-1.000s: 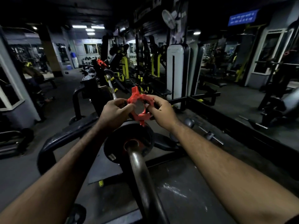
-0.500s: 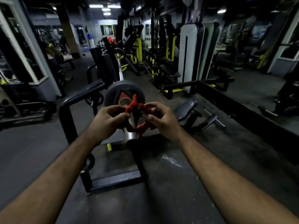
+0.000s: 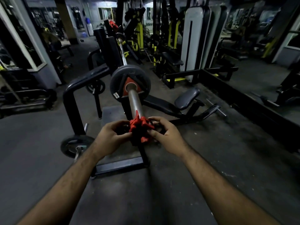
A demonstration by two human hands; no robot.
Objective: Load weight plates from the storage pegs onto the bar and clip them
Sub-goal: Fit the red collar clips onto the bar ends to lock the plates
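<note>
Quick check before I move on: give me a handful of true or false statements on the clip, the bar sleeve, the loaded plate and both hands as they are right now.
1. Both hands hold the red clip. True: the left hand and the right hand grip it from either side.
2. The clip sits tight against the plate. False: a bare stretch of the bar sleeve separates them.
3. One plate is loaded on this end of the bar. True.
4. The clip is yellow. False: it is red.
5. The right hand rests on the plate. False: it is on the clip, near the sleeve's end.
</note>
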